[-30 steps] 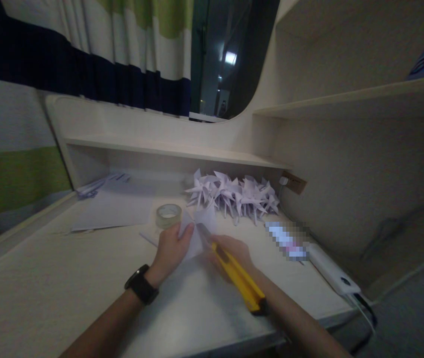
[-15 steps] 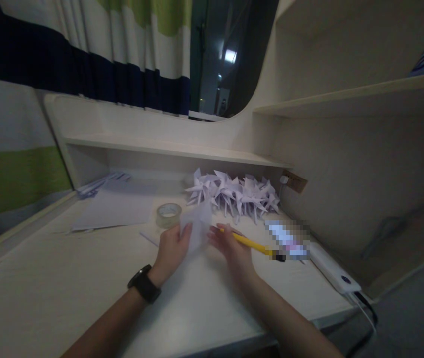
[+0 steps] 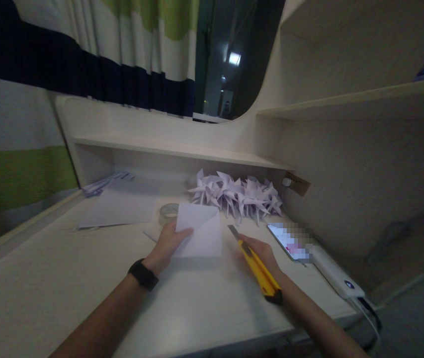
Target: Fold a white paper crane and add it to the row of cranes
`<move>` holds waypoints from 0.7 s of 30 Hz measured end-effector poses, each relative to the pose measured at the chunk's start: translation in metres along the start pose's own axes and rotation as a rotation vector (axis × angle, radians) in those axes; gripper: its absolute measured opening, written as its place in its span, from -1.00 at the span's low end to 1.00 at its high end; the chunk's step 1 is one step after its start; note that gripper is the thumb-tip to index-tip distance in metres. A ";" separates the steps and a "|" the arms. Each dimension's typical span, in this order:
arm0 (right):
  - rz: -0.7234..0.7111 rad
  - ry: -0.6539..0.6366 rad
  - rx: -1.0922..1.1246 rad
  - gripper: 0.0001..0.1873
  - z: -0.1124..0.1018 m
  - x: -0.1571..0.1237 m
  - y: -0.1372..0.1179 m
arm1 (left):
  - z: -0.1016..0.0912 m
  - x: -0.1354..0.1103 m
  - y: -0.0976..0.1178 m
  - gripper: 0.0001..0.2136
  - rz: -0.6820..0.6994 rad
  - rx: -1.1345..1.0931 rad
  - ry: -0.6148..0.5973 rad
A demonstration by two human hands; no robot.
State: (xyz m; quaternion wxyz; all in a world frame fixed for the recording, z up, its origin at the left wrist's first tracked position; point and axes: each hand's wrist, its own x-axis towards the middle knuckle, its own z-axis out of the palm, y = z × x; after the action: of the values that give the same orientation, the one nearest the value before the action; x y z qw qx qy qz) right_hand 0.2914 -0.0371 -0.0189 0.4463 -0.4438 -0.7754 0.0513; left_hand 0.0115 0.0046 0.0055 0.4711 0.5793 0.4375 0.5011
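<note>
My left hand [image 3: 167, 246], with a black watch on its wrist, pinches the left edge of a square white sheet of paper [image 3: 200, 236] held unfolded just above the desk. To the right of the sheet, my right hand [image 3: 262, 253] grips a yellow utility knife [image 3: 258, 271] with its blade out, the tip pointing up and left toward the paper's right edge. The blade is close to the sheet but apart from it.
A pile of folded white paper pieces [image 3: 237, 196] lies at the back under the low shelf. A roll of clear tape [image 3: 169, 213] sits behind the sheet. Loose paper sheets [image 3: 120, 209] lie at left, a lit phone [image 3: 290, 241] and white power bank [image 3: 336, 276] at right.
The folded paper has been opened out into a flat square. My right hand has swung the knife from pointing sideways back to pointing at the sheet, beside its right edge.
</note>
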 end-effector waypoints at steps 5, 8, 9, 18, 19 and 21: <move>-0.237 -0.225 -0.221 -0.61 0.005 -0.003 0.013 | -0.003 0.000 -0.001 -0.62 -0.077 -0.110 -0.086; -0.307 -0.243 -0.304 -0.65 0.011 -0.003 0.016 | -0.005 0.001 -0.004 -0.62 -0.084 -0.120 -0.113; -0.307 -0.254 -0.328 -0.65 0.012 -0.002 0.017 | -0.006 0.002 -0.004 -0.63 -0.082 -0.101 -0.114; -0.208 -0.494 -0.570 -0.70 0.019 0.018 0.031 | -0.011 -0.010 0.003 -0.70 -0.040 0.117 -0.176; -0.202 -0.519 -0.588 -0.72 0.019 0.020 0.033 | -0.013 -0.012 0.000 -0.68 -0.047 0.150 -0.187; -0.192 -0.562 -0.620 -0.75 0.019 0.026 0.038 | -0.017 -0.015 -0.007 -0.66 -0.023 0.252 -0.176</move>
State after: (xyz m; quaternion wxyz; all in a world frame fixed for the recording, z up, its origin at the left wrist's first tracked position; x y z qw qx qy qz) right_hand 0.2963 0.0108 -0.0315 0.0660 -0.4514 -0.8834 -0.1072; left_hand -0.0077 -0.0071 -0.0027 0.4369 0.6705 0.4606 0.3839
